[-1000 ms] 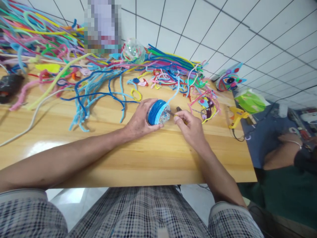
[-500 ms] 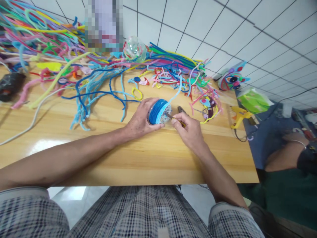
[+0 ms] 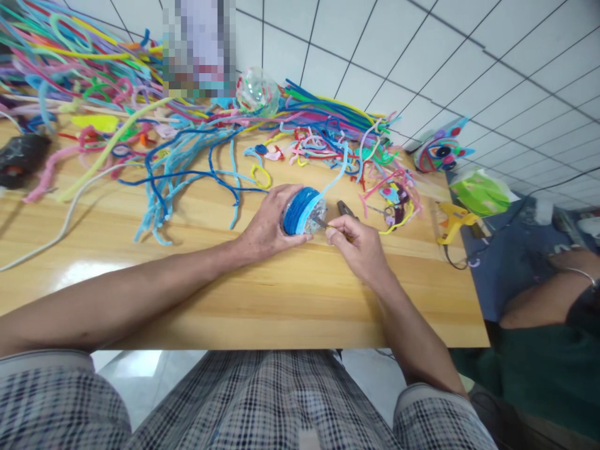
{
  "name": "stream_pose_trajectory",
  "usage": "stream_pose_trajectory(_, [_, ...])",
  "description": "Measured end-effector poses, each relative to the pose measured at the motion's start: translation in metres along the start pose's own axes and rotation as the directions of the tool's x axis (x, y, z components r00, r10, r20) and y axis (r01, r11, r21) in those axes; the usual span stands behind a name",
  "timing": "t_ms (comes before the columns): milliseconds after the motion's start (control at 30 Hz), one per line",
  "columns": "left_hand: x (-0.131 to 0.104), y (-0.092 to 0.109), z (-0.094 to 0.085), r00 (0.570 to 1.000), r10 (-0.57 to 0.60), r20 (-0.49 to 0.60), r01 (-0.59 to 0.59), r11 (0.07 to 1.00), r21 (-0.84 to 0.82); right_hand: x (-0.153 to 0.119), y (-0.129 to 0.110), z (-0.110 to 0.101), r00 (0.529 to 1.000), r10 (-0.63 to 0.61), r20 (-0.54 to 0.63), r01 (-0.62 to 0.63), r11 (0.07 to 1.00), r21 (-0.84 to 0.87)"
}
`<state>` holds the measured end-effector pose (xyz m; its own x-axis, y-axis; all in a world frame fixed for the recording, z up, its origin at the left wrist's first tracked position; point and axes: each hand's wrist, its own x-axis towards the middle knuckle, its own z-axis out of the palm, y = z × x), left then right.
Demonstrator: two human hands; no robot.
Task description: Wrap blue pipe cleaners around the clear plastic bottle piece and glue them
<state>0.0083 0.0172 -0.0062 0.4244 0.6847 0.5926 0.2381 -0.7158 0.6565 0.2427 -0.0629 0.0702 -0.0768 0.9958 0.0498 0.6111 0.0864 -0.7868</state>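
My left hand (image 3: 268, 219) is wrapped round a clear round container (image 3: 317, 217) lying on its side. Dark blue pipe cleaner (image 3: 299, 210) winds round its wall, with a light blue pipe cleaner (image 3: 334, 181) beside that; its loose end sticks up and away. Between thumb and fingers, my right hand (image 3: 354, 240) grips a thin dark tool (image 3: 322, 223), its tip at the container's end face. The tool's exact kind is unclear. Just beyond the right fingers shows a dark object (image 3: 345, 209), partly hidden.
Heaps of coloured pipe cleaners (image 3: 178, 150) lie along the table's back, around a clear plastic ball (image 3: 257, 94). A yellow glue gun (image 3: 454, 222) stands at the right edge, near a decorated round piece (image 3: 440, 150). Another person's arm (image 3: 546, 290) is at far right.
The hands, container and tool stay almost unchanged. The view shifts slightly. At far right, the other person's arm has moved a little.
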Motion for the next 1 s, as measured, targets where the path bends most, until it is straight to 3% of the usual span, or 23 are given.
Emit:
stream_pose_trajectory(200, [0.000, -0.002, 0.001, 1.000, -0.011, 0.009, 0.011, 0.999, 0.043, 0.002, 0.001, 0.001, 1.000, 0.015, -0.006, -0.014, 0.988, 0.156])
stream_pose_trajectory(300, [0.000, -0.003, 0.001, 1.000, 0.005, -0.001, -0.005, 0.999, 0.042, 0.004, 0.000, -0.005, 0.998, 0.008, -0.061, 0.006, 0.977, 0.215])
stream_pose_trajectory(433, [-0.001, -0.004, 0.002, 1.000, 0.007, -0.001, -0.007, 0.999, 0.048, 0.007, 0.002, -0.025, 0.968, -0.032, -0.250, 0.048, 0.997, 0.059])
stream_pose_trajectory(567, [-0.002, -0.007, 0.001, 1.000, 0.015, -0.012, -0.014, 0.999, 0.033, 0.012, 0.018, -0.050, 0.923, -0.069, -0.378, -0.005, 0.981, -0.191])
stream_pose_trajectory(633, [-0.003, -0.008, 0.000, 1.000, 0.008, 0.000, -0.008, 1.000, 0.024, 0.013, 0.028, -0.059, 0.924, -0.061, -0.378, -0.043, 0.964, -0.261])
stream_pose_trajectory(733, [-0.006, -0.011, 0.001, 1.000, -0.017, 0.014, 0.017, 1.000, -0.008, 0.014, 0.035, -0.063, 0.942, -0.026, -0.335, -0.051, 0.975, -0.217])
stream_pose_trajectory(900, [-0.009, -0.012, 0.003, 0.998, -0.051, -0.033, 0.049, 0.998, -0.034, 0.010, 0.021, -0.052, 0.975, -0.044, -0.219, 0.040, 0.999, -0.024])
stream_pose_trajectory(1000, [-0.006, -0.007, -0.002, 0.997, -0.008, -0.075, 0.010, 1.000, 0.026, 0.006, 0.011, -0.040, 0.975, -0.097, -0.199, 0.093, 0.995, -0.027])
